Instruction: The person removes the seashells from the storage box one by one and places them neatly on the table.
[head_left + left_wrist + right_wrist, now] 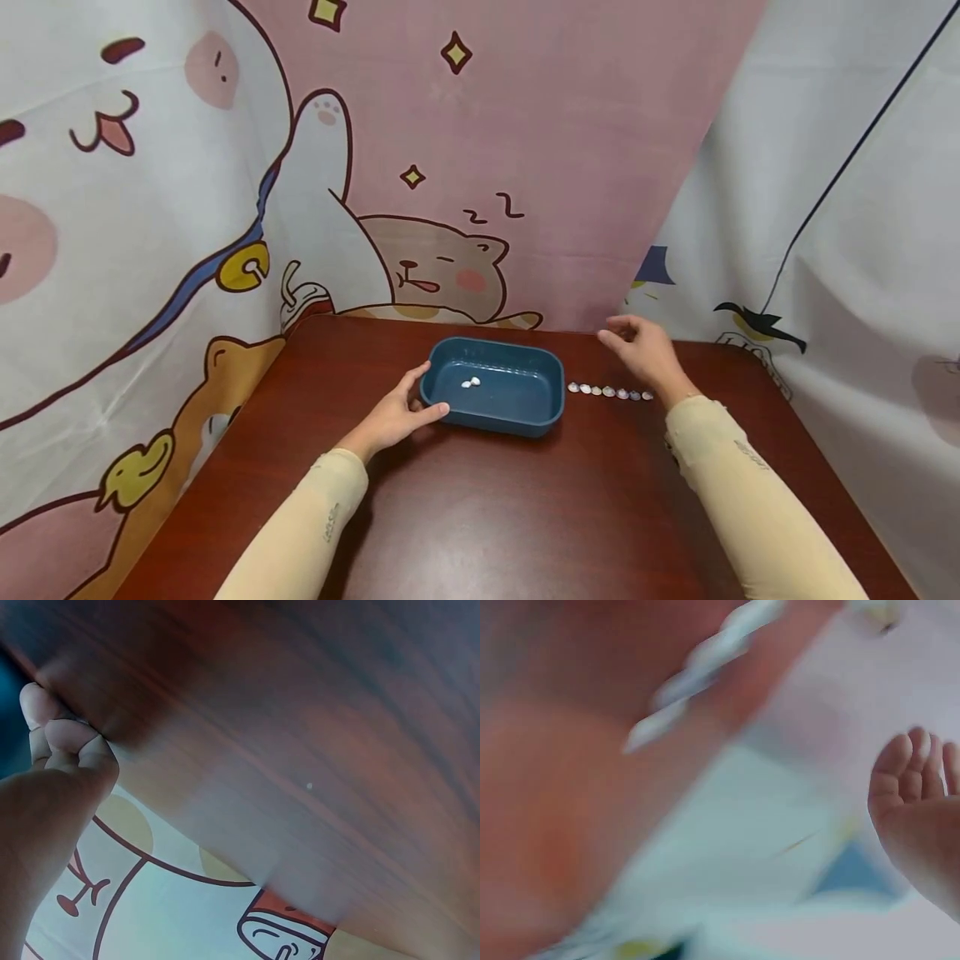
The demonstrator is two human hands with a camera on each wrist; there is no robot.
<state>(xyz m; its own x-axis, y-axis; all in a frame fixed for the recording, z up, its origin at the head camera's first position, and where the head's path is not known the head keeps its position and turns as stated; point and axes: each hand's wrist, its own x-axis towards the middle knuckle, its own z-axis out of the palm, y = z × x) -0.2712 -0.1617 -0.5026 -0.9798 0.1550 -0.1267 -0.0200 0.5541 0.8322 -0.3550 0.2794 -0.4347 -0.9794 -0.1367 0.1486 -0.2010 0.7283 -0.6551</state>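
A dark blue rectangular dish (pixel 497 417) stands on the table with two small white shells (pixel 471 382) inside, left of its middle. My left hand (pixel 393 414) holds the dish's left end, thumb at the near side and fingers along the left wall; the left wrist view catches this hand (pixel 71 742) at the edge. To the right of the dish runs a row of several small seashells (pixel 608 392), blurred in the right wrist view. Above and behind the row's right part, my right hand (pixel 647 354) is raised with loosely bent fingers (pixel 910 761) and nothing visible in them.
The dark red-brown wooden table (pixel 480 517) extends toward me. Cartoon-printed cloth (pixel 570 167) hangs along the back and both sides, meeting the table's edges.
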